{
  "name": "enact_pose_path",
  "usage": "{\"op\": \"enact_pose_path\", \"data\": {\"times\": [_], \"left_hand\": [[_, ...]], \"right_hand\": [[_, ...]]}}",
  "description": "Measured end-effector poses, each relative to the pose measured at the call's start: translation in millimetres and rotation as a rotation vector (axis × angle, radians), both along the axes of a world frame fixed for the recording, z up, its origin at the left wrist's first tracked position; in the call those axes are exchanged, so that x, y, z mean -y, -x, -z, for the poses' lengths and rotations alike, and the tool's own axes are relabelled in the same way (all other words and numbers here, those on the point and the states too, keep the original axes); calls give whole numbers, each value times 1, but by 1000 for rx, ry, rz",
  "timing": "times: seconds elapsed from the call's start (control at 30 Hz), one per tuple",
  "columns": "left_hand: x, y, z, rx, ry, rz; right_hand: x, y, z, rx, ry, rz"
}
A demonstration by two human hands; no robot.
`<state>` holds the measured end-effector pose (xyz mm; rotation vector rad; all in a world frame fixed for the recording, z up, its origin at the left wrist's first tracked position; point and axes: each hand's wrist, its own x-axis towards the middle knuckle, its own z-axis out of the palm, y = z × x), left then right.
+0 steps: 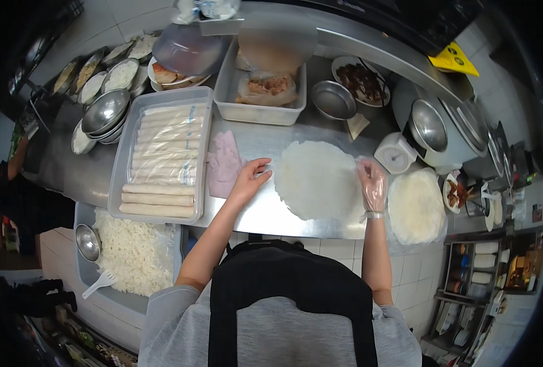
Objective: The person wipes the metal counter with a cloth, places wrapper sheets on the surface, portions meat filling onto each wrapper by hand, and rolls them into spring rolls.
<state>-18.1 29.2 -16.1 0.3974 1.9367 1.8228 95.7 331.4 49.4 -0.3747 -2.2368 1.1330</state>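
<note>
A thin, pale round wrapper (316, 179) lies flat on the steel counter in front of me. My left hand (253, 180) is bare, with thumb and fingers apart, just left of the wrapper and holding nothing. A clear plastic glove covers my right hand (372, 185), whose bent fingers pinch the wrapper's right edge. Beside my left hand lies a crumpled pink cloth (224, 164). To the right of my gloved hand sits a stack of round wrappers (415, 206) on plastic film.
Long white rolls fill a plastic tub (118, 177) at left. Behind are a tub of meat (260, 114), a metal bowl (334, 100) and a white scale (396, 153). Below the counter, a grey bin (85, 214) holds white shreds. Another person's arm (18, 156) shows far left.
</note>
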Motion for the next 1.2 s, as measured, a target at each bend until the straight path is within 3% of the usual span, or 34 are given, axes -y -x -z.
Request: {"op": "enact_pose_path", "data": {"times": [0.13,0.2,0.3,0.37,0.47,0.5,0.53,0.6,0.63,0.67,0.73,0.87,0.97,1.03,1.07,1.13,1.17,1.2], "left_hand": [[3,6,-19,46,-100,-144],[5,12,-23,66,-158,-191],[9,14,-22,24,-214,-220],[13,12,-24,86,-220,-216],[14,14,-17,55,-197,-262],[11,18,-13,67,-238,-283],[7,26,-18,55,-245,-299],[0,35,-34,-206,-38,-503],[-2,47,-45,-439,89,-508],[-6,62,-52,-434,94,-518],[-14,95,-60,-733,251,-547],[-33,140,-53,-785,500,-615],[-41,143,-46,-823,710,-618],[-41,143,-43,-860,676,-653],[-42,145,-43,-857,674,-657],[-43,143,-42,-848,678,-665],[-43,143,-41,-842,680,-667],[-44,143,-41,-837,681,-673]], "right_hand": [[35,73,-46,165,-77,-220],[49,120,-51,48,-138,-376],[50,220,-53,91,-406,-448],[50,272,-48,178,-585,-338],[44,336,-29,298,-693,-399],[56,346,-39,516,-741,-349],[40,386,3,517,-808,-296],[9,464,83,522,-937,-185],[25,446,47,724,-958,-240],[38,438,34,724,-960,-253],[40,437,47,560,-926,-76],[-4,475,105,411,-1211,-172],[4,461,93,237,-1128,-225],[33,430,63,439,-340,-320],[48,417,45,439,-344,-322],[73,396,30,504,223,-630],[84,397,39,509,222,-632],[87,406,62,525,-13,-613]]}}
